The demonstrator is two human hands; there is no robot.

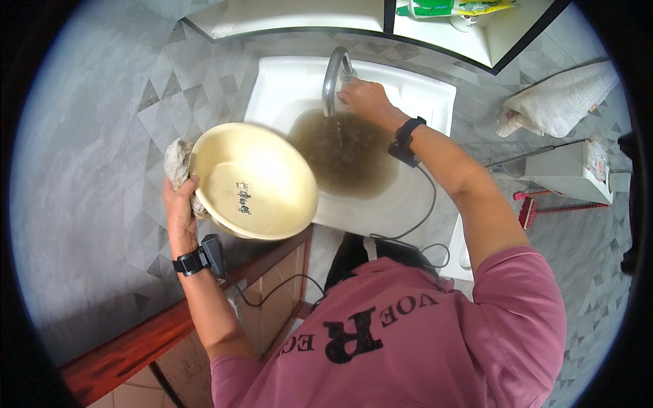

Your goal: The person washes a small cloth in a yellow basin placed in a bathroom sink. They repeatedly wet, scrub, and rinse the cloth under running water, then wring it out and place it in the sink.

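My left hand [181,212] grips the rim of a pale yellow plastic basin [262,183], tilted beside the left side of the white sink [425,95]. A crumpled greyish cloth [178,162] is pinched between that hand and the basin's outside. The basin holds nothing that I can see. At the back of the sink, my right hand [368,99] is closed at the base of a curved chrome faucet [331,78], on what looks like its handle, mostly hidden by the fingers. Murky brown water [343,153] stands in the sink bowl beneath the spout.
Above the sink runs a white shelf [442,34] with a green and yellow packet [452,7]. A white towel [558,102] hangs at the right, near a pale bin [561,166] and a red brush [527,212]. Cables trail from both wristbands. Dark red wooden trim [136,347] lies lower left.
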